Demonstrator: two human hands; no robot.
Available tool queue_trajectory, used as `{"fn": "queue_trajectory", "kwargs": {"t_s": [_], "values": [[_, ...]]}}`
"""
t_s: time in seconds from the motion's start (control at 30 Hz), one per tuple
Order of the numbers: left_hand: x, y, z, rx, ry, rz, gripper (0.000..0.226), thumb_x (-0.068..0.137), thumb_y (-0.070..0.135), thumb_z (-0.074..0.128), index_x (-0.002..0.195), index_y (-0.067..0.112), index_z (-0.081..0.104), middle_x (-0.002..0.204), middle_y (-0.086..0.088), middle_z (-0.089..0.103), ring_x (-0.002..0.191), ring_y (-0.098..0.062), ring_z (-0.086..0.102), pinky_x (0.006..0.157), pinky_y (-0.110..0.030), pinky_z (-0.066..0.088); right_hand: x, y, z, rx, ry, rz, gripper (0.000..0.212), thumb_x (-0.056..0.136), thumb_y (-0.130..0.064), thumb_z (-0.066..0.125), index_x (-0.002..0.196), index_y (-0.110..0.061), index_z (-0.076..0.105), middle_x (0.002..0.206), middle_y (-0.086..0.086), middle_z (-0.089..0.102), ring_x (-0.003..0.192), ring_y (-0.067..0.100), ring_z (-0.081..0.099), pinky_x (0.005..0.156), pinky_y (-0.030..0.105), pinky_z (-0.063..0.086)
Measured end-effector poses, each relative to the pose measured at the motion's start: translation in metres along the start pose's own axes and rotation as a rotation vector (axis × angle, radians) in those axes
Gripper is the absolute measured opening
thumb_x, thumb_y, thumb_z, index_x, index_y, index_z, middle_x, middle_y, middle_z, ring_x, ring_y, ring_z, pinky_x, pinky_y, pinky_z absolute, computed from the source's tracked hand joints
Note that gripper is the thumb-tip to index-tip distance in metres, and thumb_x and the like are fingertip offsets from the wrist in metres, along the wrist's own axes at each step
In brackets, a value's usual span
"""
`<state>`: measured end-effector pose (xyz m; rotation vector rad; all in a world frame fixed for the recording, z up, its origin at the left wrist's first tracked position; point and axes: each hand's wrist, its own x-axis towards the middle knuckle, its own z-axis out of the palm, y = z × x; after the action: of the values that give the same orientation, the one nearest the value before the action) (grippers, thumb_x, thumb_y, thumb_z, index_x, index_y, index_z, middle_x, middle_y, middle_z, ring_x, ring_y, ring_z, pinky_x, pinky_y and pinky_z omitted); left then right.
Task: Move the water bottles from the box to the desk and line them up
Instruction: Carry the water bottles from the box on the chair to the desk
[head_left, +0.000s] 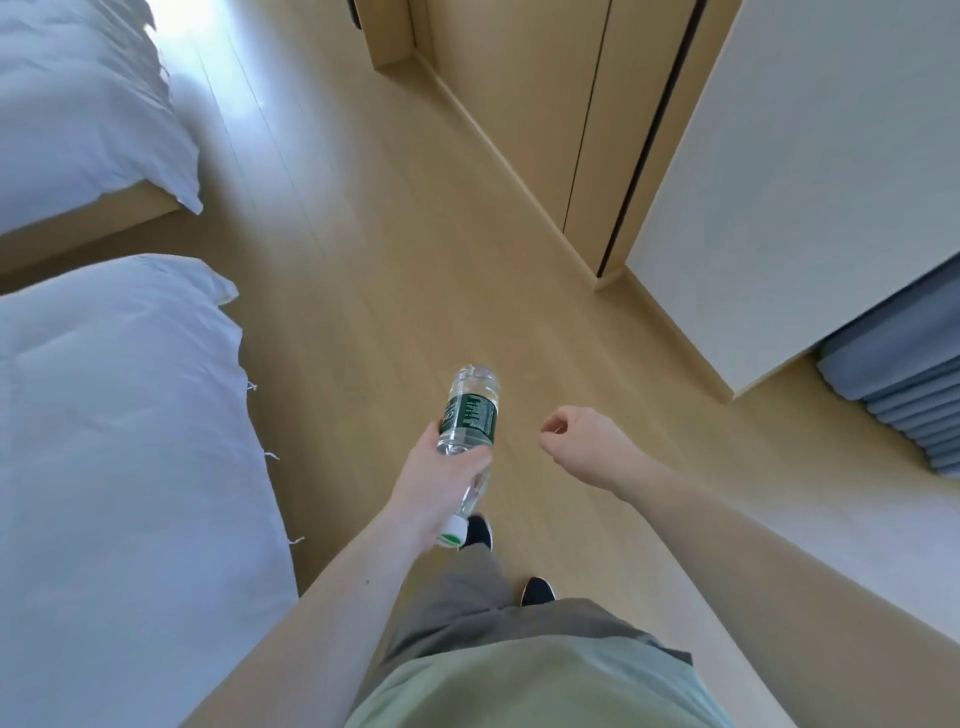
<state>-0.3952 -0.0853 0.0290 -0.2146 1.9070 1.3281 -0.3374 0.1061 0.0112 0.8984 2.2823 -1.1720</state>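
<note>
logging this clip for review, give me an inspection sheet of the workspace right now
surface: light wooden plank floor; no desk or box in view
job's things: one clear plastic water bottle with a dark green label, held tilted, white cap toward the person
clutter: nothing seen
hands: left hand grips the bottle around its lower body and neck; right hand holds nothing, fingers loosely curled
cables: nothing seen
surroundings: two beds with white duvets on the left; light wooden wardrobe doors and white wall panel on the right; folded blue-grey curtain at far right
</note>
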Motion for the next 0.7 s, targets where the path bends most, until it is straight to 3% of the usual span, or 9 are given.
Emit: {"fn": "queue_trajectory", "kwargs": {"t_s": [0.13, 0.4, 0.7], "values": [[0.053, 0.038, -0.007, -0.002, 0.010, -0.020, 0.031, 0.072, 0.023, 0.068, 0.103, 0.025, 0.064, 0.095, -0.012, 0.073, 0.062, -0.019, 0.067, 0.068, -0.045, 0.061, 0.053, -0.026, -0.021, -0.006, -0.015, -0.009, 0.024, 0.089, -0.033, 0.053, 0.108, -0.023, 0.064, 0.105, -0.001, 0.066, 0.090, 0.018, 0.066, 0.078, 0.031, 0.055], [0.170, 0.145, -0.040, 0.037, -0.023, 0.011, 0.028, 0.070, 0.028, 0.067, 0.098, 0.030, 0.063, 0.086, -0.004, 0.074, 0.059, -0.017, 0.065, 0.057, -0.033, 0.055, 0.169, -0.113, -0.073, -0.060, 0.013, -0.014, 0.023, 0.091, -0.033, 0.052, 0.109, -0.024, 0.064, 0.109, -0.003, 0.065, 0.093, 0.016, 0.062, 0.077, 0.030, 0.052], [0.278, 0.257, -0.082, 0.063, 0.000, 0.041, 0.030, 0.067, 0.029, 0.064, 0.096, 0.035, 0.062, 0.083, -0.002, 0.073, 0.061, -0.020, 0.068, 0.064, -0.038, 0.058, 0.289, -0.223, -0.138, -0.095, 0.040, -0.081, 0.019, 0.092, -0.035, 0.051, 0.106, -0.026, 0.062, 0.107, -0.005, 0.063, 0.090, 0.011, 0.059, 0.066, 0.025, 0.046]]}}
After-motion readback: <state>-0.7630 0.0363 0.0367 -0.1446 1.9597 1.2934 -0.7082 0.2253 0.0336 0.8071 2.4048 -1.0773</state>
